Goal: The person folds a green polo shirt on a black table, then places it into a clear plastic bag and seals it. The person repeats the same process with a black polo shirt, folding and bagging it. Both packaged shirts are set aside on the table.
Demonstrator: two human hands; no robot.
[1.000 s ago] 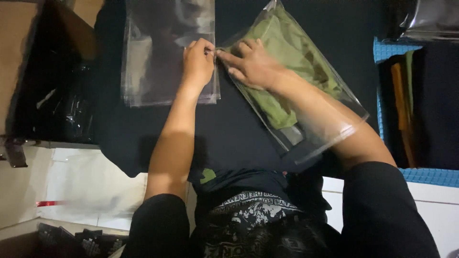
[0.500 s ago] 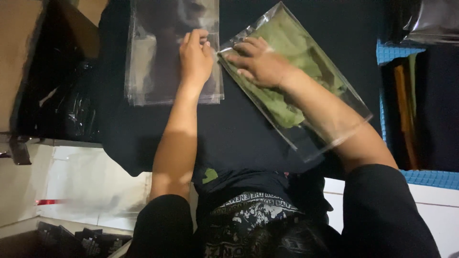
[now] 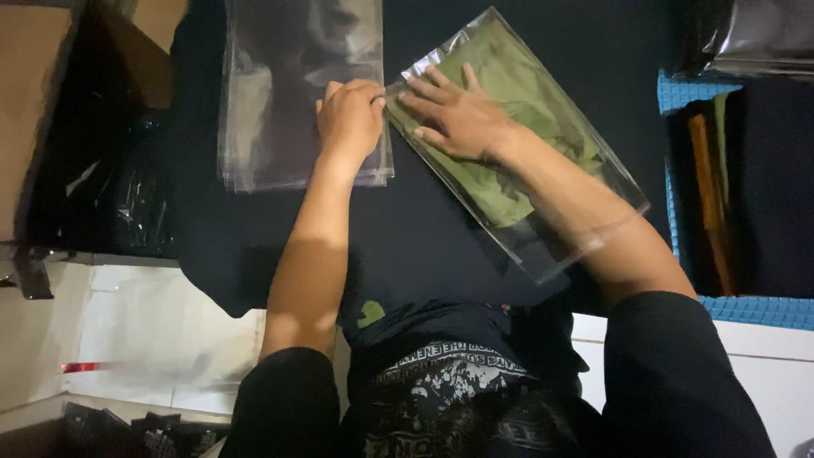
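A clear plastic bag (image 3: 543, 212) with a folded olive-green garment (image 3: 517, 93) inside lies tilted on a dark cloth surface (image 3: 424, 246). My right hand (image 3: 458, 114) rests flat on the bag with fingers spread, pressing the garment. My left hand (image 3: 349, 119) is curled at the bag's near corner, pinching its edge between fingertips. That hand also lies over the right side of a stack of empty clear bags (image 3: 288, 93).
A blue basket (image 3: 746, 309) with dark and orange folded items stands at the right. A shiny packed bag (image 3: 759, 34) is at the top right. A cardboard box (image 3: 51, 102) holding black plastic sits at the left, with white floor tiles (image 3: 161, 339) below.
Both hands have shifted slightly along the bag's edge. My right hand went from a partly curled grip to lying flat with spread fingers on the green garment.
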